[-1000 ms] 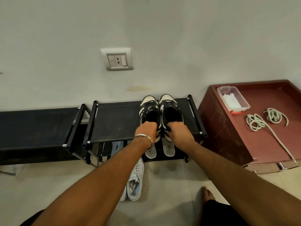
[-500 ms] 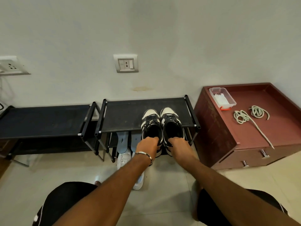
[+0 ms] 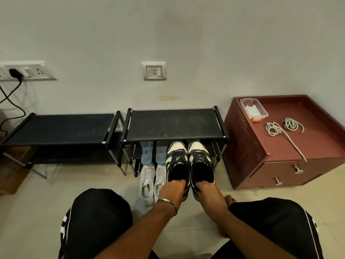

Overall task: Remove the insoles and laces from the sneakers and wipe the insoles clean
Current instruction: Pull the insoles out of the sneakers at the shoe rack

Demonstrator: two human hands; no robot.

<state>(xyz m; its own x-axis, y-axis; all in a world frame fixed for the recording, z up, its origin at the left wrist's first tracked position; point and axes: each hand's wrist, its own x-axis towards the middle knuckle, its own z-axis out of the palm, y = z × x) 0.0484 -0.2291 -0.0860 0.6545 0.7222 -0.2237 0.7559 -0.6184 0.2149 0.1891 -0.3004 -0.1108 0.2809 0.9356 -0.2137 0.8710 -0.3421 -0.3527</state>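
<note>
Two black-and-white sneakers with black laces are held side by side in front of the black shoe rack [image 3: 175, 124]. My left hand [image 3: 172, 190] grips the heel of the left sneaker [image 3: 177, 161]. My right hand [image 3: 209, 193] grips the heel of the right sneaker [image 3: 200, 161]. A pair of white sneakers [image 3: 152, 181] without laces stands on the floor to their left. Two blue insoles [image 3: 154, 153] lean on the rack's lower shelf. Two coiled white laces [image 3: 283, 127] lie on the red cabinet [image 3: 280, 165].
A clear plastic box [image 3: 253, 109] with white wipes sits at the cabinet's back left corner. A second black rack [image 3: 59, 128] stands to the left. Wall sockets [image 3: 154, 71] and a plugged cable [image 3: 11, 101] are on the wall. My knees [image 3: 97, 217] frame the tiled floor.
Both hands have carried the black-and-white sneakers off the top of the rack, down and toward me, to floor level in front of it. The view has pulled back and lowered.
</note>
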